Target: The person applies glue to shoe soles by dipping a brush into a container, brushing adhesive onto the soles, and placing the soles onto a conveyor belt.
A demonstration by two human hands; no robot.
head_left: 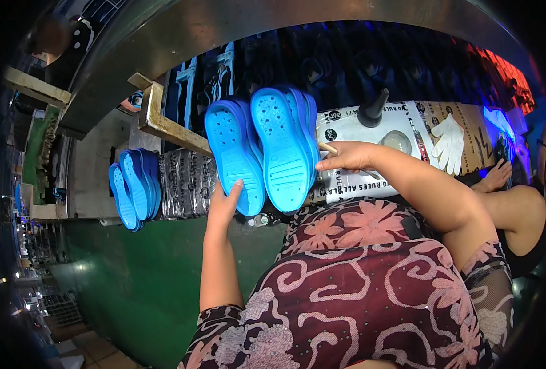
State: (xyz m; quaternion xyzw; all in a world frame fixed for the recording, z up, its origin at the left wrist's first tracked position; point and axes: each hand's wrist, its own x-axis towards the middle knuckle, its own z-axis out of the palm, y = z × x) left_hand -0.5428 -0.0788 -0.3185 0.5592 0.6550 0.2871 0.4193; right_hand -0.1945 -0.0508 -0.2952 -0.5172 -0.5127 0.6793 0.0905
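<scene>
Two stacks of bright blue shoe soles (279,150) stand side by side in front of me, with pitted forefoot areas and ribbed heels facing up. My left hand (225,206) is closed around the heel end of the left stack, its thumb lying on the top sole. At the right stack's edge, my right hand (348,157) has its fingers curled with a thin pale wooden stick (327,148) between them. Its fingertips reach the side of the soles; whether they bear any weight I cannot tell. The stick's far end is hidden.
More blue soles (134,187) lean at the left beside a black wrapped bundle (183,183). A rusty metal bar (174,127) juts in. Rightward are a dark cone-topped bottle (373,111), a clear dish (396,142), a white glove (449,144) and another person's hand (496,176).
</scene>
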